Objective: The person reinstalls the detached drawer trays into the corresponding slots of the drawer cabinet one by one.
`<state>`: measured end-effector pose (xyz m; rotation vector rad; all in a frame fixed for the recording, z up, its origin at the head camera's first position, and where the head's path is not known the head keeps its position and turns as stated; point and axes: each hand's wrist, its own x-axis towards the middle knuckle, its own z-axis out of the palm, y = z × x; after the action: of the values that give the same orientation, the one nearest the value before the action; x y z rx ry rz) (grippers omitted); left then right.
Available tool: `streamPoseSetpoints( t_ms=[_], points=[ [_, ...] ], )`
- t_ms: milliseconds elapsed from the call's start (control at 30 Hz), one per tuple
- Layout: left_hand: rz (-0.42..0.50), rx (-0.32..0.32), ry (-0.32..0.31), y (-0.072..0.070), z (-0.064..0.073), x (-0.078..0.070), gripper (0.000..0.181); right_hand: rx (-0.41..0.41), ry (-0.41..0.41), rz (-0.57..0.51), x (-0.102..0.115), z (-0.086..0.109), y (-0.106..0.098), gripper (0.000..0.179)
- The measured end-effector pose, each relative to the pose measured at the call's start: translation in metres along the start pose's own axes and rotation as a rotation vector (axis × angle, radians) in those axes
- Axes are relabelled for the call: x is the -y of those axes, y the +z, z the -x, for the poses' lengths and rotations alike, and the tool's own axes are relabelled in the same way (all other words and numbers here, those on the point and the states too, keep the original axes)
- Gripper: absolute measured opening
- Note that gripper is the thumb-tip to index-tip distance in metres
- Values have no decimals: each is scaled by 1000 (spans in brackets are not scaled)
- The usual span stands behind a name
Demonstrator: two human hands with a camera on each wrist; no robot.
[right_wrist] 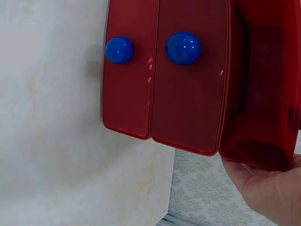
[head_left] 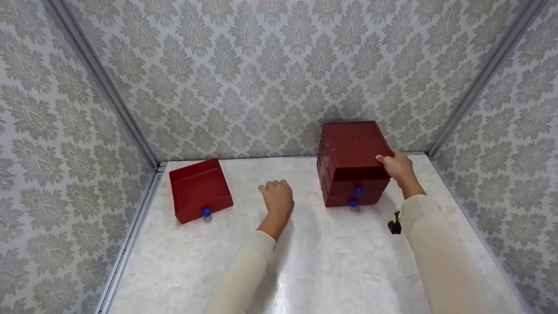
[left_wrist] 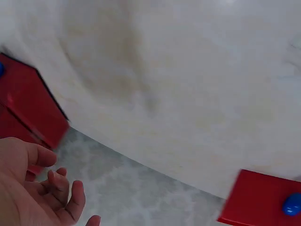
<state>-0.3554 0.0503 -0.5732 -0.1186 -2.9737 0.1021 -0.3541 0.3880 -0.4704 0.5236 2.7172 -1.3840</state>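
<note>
A glossy red drawer cabinet (head_left: 355, 146) stands at the back right of the table. Its top slot (right_wrist: 270, 84) is an empty opening, while the two drawers below show blue round knobs (right_wrist: 183, 48). My right hand (head_left: 397, 168) grips the cabinet's upper right side, thumb on the top; some of its fingers are hidden. The pulled-out red drawer (head_left: 200, 187), with nothing inside and a blue knob at its front, lies at the left. Between drawer and cabinet, my left hand (head_left: 278, 198) hovers over the table with loosely curled fingers (left_wrist: 61, 188), holding nothing.
A small black and yellow object (head_left: 395, 224) lies on the white marbled table (head_left: 340, 261), partly behind the right sleeve. Patterned walls (head_left: 244, 65) enclose the table at the back and both sides, with grey metal strips along the corners.
</note>
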Motion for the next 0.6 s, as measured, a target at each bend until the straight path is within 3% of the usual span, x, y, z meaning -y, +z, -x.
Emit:
streamPoseSetpoints(
  t_ms=[200, 333, 467, 533, 600],
  points=[
    [-16, 37, -128, 12, -15, 103, 35, 0, 13, -18, -2, -3, -2, 69],
    [-26, 154, -140, 21, -12, 159, 44, 2, 20, -11, -3, -4, -2, 69],
    [-42, 332, -141, 27, -3, 199, 66, 10, 21, -4, -2, -3, -2, 70],
    [-47, 380, -150, 32, 1, 213, 72, 14, 16, -1, -2, -2, -1, 70],
    [-31, 393, -161, 37, 5, 224, 64, 16, 8, 8, -1, -2, 0, 70]
  ],
)
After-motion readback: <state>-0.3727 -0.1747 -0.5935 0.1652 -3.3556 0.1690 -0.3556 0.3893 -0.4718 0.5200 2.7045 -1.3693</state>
